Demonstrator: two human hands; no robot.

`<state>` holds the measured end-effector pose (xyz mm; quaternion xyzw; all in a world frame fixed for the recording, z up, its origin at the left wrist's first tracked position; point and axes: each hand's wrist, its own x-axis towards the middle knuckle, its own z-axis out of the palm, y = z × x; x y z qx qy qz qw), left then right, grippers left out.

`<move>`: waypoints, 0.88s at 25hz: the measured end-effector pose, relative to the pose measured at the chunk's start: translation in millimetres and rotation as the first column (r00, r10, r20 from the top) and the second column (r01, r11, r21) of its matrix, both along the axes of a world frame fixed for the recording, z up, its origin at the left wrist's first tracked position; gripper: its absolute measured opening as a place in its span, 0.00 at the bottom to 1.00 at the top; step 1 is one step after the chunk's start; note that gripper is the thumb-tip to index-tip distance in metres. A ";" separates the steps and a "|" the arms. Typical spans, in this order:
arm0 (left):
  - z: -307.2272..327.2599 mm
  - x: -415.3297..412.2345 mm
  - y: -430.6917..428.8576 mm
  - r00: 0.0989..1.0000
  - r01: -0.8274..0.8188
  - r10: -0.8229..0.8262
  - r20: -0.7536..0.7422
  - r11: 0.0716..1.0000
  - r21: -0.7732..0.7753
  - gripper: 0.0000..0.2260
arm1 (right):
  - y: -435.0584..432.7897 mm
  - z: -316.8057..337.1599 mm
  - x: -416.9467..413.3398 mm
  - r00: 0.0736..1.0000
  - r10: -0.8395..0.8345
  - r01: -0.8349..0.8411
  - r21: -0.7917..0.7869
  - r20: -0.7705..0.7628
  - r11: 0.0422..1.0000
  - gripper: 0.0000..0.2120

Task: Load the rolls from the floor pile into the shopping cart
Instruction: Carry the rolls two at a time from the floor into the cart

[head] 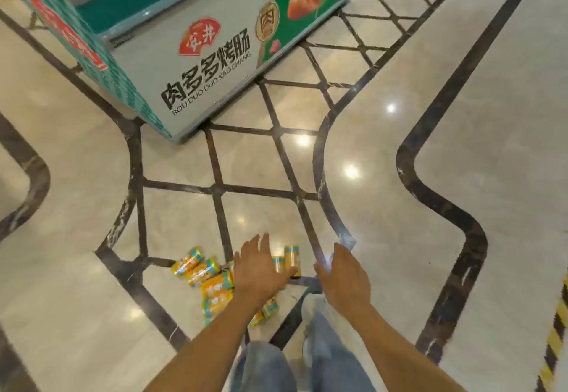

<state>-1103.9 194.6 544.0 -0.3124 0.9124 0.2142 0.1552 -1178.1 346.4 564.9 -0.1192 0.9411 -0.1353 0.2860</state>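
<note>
rolls (212, 281) on floor (461, 176) | freezer (196, 62) behind

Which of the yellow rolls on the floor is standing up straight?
The upright roll just right of the left hand, at the pile's far right. The other rolls lie tipped over on their sides.

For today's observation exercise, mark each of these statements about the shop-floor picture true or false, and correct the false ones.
1. The rolls lie in a pile on the floor. True.
2. The left hand is closed around a roll. False: it is open, fingers spread, above the pile.
3. The right hand holds nothing. True.
4. A shopping cart stands beside the pile. False: no cart is in view.
5. A freezer chest with printed lettering stands beyond the pile. True.
6. All the rolls lie flat. False: the roll at the far right appears to stand upright.
</note>
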 end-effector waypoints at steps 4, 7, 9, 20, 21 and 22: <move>-98.6 -35.6 -12.0 0.990 -0.128 0.124 0.066 0.990 0.061 0.45 | -20.7 -93.8 -53.2 1.000 0.006 -0.006 -0.041 0.001 0.999 0.21; -206.2 -51.2 -25.0 0.979 -0.188 0.172 0.108 0.970 0.155 0.45 | -30.4 -202.5 -84.7 0.997 0.040 -0.042 0.028 0.062 0.999 0.21; -276.0 -57.0 -25.7 0.982 -0.179 0.161 0.104 0.962 0.205 0.44 | -33.1 -282.1 -98.1 0.989 0.122 -0.129 0.088 0.078 0.988 0.22; -565.6 -24.1 9.7 0.956 -0.239 0.186 0.227 0.943 0.233 0.50 | -57.5 -591.9 -65.4 0.950 0.101 -0.110 0.014 0.294 0.994 0.40; -575.7 -22.9 9.7 0.953 -0.265 0.216 0.212 0.933 0.243 0.50 | -58.1 -603.7 -63.2 0.948 0.094 -0.102 0.009 0.305 0.995 0.42; -583.2 -21.4 9.3 0.951 -0.285 0.241 0.191 0.924 0.254 0.51 | -57.7 -613.7 -61.8 0.947 0.089 -0.093 -0.004 0.308 0.996 0.43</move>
